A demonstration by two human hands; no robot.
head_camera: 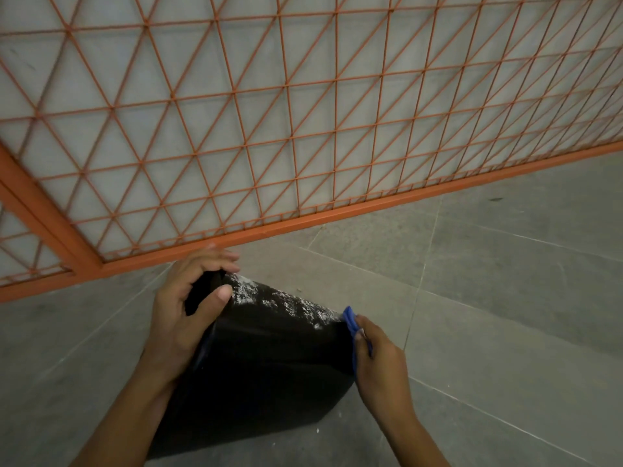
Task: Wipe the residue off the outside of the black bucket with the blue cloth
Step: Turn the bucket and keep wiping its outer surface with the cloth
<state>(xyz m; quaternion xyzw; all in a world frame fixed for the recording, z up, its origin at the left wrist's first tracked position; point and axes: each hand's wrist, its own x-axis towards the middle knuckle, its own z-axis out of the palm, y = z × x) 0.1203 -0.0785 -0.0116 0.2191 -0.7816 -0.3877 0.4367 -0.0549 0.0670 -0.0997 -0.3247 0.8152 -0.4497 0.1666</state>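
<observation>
A person tips a black plastic bucket (269, 365) on its side on a grey tiled floor (505, 298), ready to wipe it.

The left hand (188, 311) grips the bucket's rim, fingers closed over the edge; the right hand (377, 358) pinches a crumpled blue cloth (350, 321) against the wall. White flecked residue (283, 298) streaks the upper side, so wiping appears barely begun; the next stroke likely runs leftward along it. An orange wire-mesh gate (303, 146) stands behind.

Grey tile floor (505, 281), dim light; orange wire-mesh fence (269, 129) w/ pale wall (101, 79) behind.
</observation>
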